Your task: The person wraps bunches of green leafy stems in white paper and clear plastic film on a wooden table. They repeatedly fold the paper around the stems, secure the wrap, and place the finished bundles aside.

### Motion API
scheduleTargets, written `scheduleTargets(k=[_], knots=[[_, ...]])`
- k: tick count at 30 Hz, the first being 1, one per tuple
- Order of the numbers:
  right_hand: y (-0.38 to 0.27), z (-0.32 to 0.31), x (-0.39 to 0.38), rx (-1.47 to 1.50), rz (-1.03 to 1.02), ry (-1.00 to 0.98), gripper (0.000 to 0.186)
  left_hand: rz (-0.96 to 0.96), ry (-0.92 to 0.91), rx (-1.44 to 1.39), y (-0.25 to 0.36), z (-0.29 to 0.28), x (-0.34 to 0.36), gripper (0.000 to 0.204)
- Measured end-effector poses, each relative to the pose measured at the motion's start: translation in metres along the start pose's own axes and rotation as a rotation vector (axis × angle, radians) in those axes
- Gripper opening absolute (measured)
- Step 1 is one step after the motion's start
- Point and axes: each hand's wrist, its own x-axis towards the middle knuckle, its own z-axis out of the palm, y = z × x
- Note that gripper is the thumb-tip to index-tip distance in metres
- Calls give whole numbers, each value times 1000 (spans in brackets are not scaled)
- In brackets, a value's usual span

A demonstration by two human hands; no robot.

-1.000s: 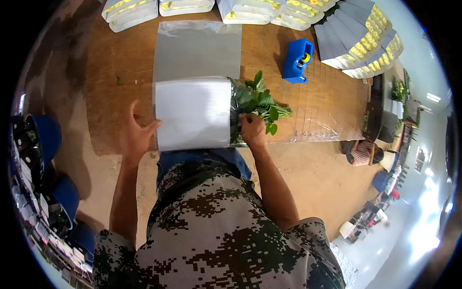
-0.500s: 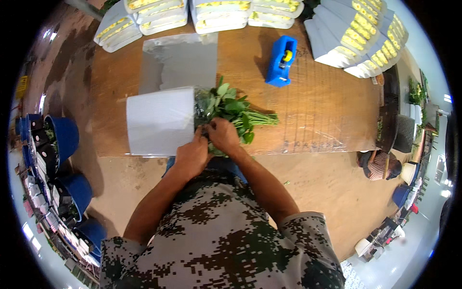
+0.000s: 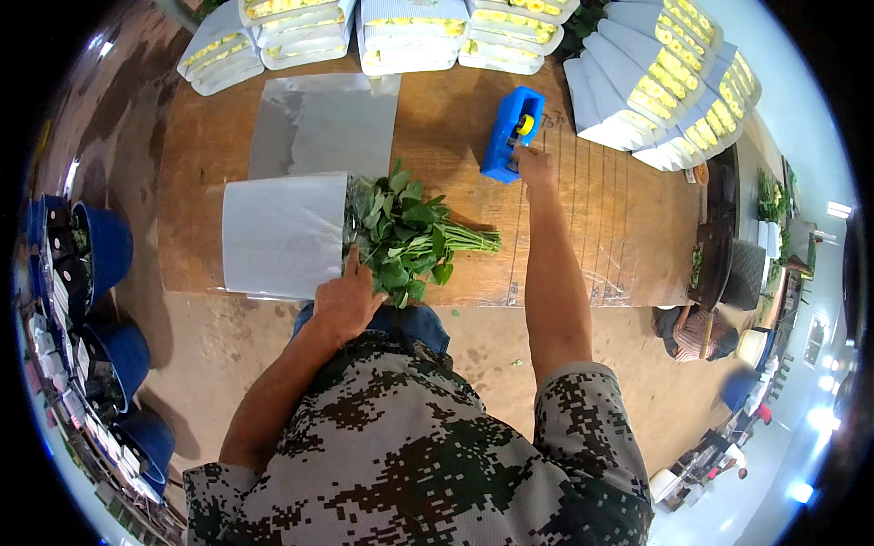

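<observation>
A bouquet wrapped in a white ribbed sleeve (image 3: 284,237) lies across the near part of the table. Its green leaves (image 3: 401,223) and bare stems (image 3: 473,238) stick out to the right, past a clear edge. My left hand (image 3: 346,302) rests at that edge, index finger stretched out and pressing on it, thumb apart. At the blue tape dispenser (image 3: 496,150), my right hand (image 3: 537,169) has its fingers closed in a pinch at the tape end, in front of the yellow-cored roll (image 3: 525,125). The tape itself is barely visible.
A clear plastic sheet (image 3: 323,123) lies beyond the sleeve on the wooden table (image 3: 619,227). Wrapped yellow-flower bunches (image 3: 410,41) are stacked along the back, with more at the right (image 3: 637,82). Blue buckets (image 3: 123,359) stand on the floor at left. A person (image 3: 696,332) is low at right.
My right hand has left the bouquet and reached right and away to the tape dispenser. My left hand stays at the sleeve's edge, now with its index finger extended.
</observation>
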Motion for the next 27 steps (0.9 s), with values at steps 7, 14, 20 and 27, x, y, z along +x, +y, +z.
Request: scheduleTargets(k=[7, 14, 20, 27], knots=[[4, -32, -28, 169, 112, -76, 16, 3, 3, -31, 0, 2, -2, 59], [33, 24, -68, 178, 103, -33, 22, -41, -95, -58, 3, -5, -4, 59], [36, 6, -104, 102, -16, -170, 19, 2, -111, 9, 8, 11, 0, 59], [-91, 101, -263, 360, -31, -552, 26, 98, 64, 26, -3, 24, -2, 59]])
